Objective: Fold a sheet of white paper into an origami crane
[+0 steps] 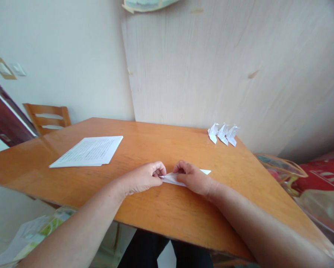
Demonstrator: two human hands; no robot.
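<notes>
Table (pixel 161 216) | left hand (pixel 144 178), right hand (pixel 193 178) pinch paper (pixel 170 178) | sheets (pixel 88 150) illegible

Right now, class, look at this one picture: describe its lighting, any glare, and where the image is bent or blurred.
Head view: soft, even light, only faint shadow under the left hand and right hand on the folded paper; mild sheen on the table near the printed sheets; wide lens tilts and bows the table edge; corners smear.
</notes>
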